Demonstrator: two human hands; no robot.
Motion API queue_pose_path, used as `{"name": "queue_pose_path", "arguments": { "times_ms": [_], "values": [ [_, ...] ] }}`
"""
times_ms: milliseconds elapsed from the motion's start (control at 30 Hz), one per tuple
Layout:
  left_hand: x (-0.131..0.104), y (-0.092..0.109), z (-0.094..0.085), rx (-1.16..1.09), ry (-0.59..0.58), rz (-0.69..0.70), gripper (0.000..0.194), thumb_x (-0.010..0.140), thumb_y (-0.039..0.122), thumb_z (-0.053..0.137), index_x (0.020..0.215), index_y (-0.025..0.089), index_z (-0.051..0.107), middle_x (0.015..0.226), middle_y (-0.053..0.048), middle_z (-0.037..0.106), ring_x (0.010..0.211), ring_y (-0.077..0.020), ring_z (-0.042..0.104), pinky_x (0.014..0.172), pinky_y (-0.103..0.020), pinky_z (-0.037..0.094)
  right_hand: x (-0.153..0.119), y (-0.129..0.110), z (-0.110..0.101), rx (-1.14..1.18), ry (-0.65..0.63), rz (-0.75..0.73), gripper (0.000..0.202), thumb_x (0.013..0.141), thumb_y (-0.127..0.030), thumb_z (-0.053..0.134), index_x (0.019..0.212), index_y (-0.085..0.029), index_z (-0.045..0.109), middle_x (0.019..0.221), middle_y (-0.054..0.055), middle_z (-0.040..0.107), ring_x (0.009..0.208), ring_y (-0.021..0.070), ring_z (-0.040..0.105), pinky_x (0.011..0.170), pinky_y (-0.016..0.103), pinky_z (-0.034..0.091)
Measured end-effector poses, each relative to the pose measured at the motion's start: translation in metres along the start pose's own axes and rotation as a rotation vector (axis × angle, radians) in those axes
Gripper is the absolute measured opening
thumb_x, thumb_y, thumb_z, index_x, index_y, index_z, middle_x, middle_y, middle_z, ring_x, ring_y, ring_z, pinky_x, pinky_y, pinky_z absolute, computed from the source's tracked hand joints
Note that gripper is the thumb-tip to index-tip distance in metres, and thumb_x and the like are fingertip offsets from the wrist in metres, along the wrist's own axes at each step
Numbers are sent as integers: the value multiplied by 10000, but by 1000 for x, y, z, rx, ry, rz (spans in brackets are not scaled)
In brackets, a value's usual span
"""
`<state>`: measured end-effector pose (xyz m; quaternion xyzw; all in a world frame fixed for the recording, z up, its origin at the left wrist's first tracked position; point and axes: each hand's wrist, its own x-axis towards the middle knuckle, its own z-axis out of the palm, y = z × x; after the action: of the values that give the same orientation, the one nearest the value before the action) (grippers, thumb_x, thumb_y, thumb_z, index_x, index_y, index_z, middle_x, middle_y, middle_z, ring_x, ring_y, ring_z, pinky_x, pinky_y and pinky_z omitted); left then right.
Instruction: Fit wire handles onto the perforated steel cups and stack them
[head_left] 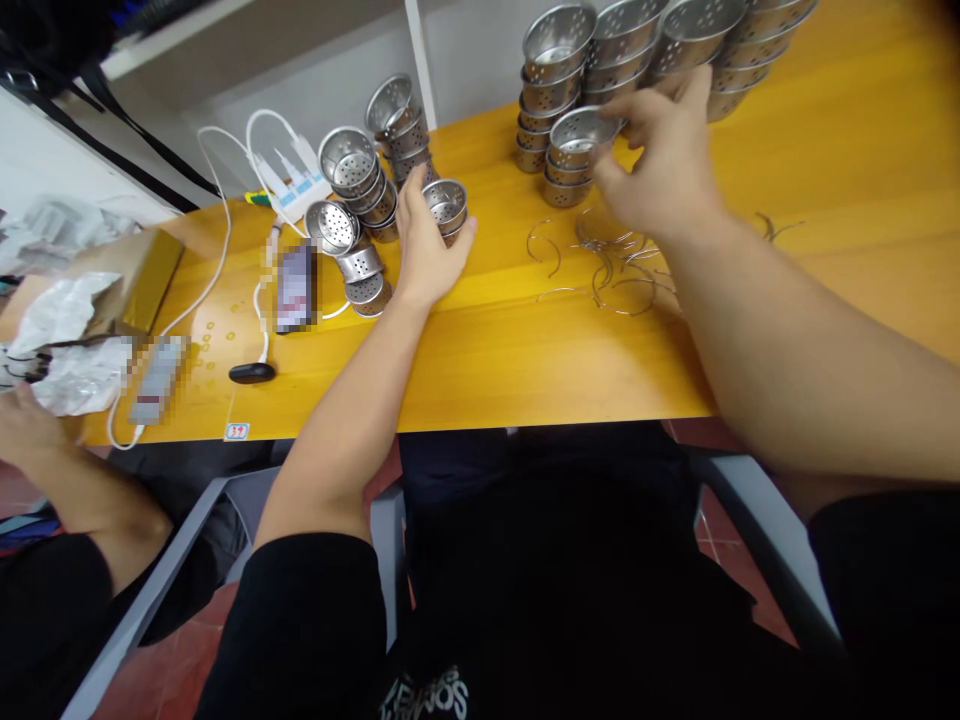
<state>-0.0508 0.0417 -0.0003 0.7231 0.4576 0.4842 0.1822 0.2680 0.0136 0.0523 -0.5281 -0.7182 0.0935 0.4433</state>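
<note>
The left hand [433,248] is grasping a cup [445,204] at left; the right hand [660,160] is pinching a stack [568,165] at right, seemingly arranging it; releasing is calling for steadiness.

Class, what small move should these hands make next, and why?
Probably bring the perforated cup across to the short stack: the left hand is curled around that cup, the right hand is at the short stack's rim, and the tall stack behind looks higher.
</note>
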Motion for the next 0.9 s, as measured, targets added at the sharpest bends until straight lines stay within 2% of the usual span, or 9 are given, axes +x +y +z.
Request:
{"name": "queue_pose_path", "arguments": {
  "times_ms": [100, 200, 433, 600, 667, 767, 833, 900],
  "values": [
    [-5, 17, 3, -15, -45, 126, 972, 881, 659, 769, 1642, 425, 211, 1847, -33, 216, 1787, -271, 55, 1507, -515, -55, 3, 12, 7, -126, 16, 45, 339, 979, -201, 796, 1313, -212, 741, 1400, 179, 496, 1294, 275, 542, 1134, 447, 473],
    [-9, 25, 5, -2, -96, 180, 896, 923, 700, 681, 1642, 437, 216, 1849, -20, 213, 1795, -257, 6, 1509, -526, -46, 4, 14, 14, -137, -3, 85, 227, 986, -175, 818, 1201, -184, 748, 1360, 176, 567, 1191, 248, 588, 1103, 428, 480],
    [-10, 34, 4, 57, -80, 198, 835, 928, 746, 632, 1604, 402, 283, 1820, -67, 268, 1763, -282, 192, 1506, -527, 70, 7, 13, 14, -163, 16, 123, 217, 947, -214, 900, 1091, -176, 741, 1245, 141, 682, 1090, 233, 582, 1048, 405, 466],
    [-10, 30, 3, 58, -107, 214, 831, 946, 747, 598, 1631, 430, 252, 1835, -33, 262, 1782, -264, 132, 1507, -527, 69, 10, 13, 14, -91, -7, 192, 279, 929, -327, 922, 878, -236, 663, 1048, 74, 735, 928, 226, 607, 955, 417, 500],
    [-10, 29, 2, 70, -104, 221, 828, 951, 752, 586, 1635, 429, 249, 1832, -41, 272, 1779, -265, 148, 1505, -526, 79, 10, 14, 15, -64, 33, 170, 304, 925, -337, 922, 863, -254, 636, 1048, 72, 737, 947, 240, 623, 960, 435, 508],
    [-10, 28, 2, 77, -100, 230, 832, 953, 767, 565, 1639, 420, 246, 1826, -56, 285, 1775, -278, 169, 1501, -540, 81, 7, 10, 13, -47, 139, 92, 293, 942, -359, 899, 922, -259, 625, 1181, 125, 710, 1103, 280, 627, 1048, 482, 501],
    [-10, 29, 1, 78, -101, 231, 838, 953, 773, 556, 1643, 418, 241, 1825, -58, 289, 1773, -283, 175, 1501, -540, 80, 4, 2, 8, -8, 195, -13, 292, 972, -448, 859, 957, -282, 620, 1221, 139, 687, 1175, 299, 612, 1090, 505, 495],
    [-10, 33, 1, 80, -111, 232, 854, 943, 778, 569, 1645, 421, 237, 1823, -55, 292, 1769, -282, 189, 1501, -526, 94, 0, -12, 2, 67, 186, -151, 303, 1002, -565, 793, 969, -319, 618, 1201, 118, 688, 1186, 308, 608, 1095, 521, 504]
  ]
}}
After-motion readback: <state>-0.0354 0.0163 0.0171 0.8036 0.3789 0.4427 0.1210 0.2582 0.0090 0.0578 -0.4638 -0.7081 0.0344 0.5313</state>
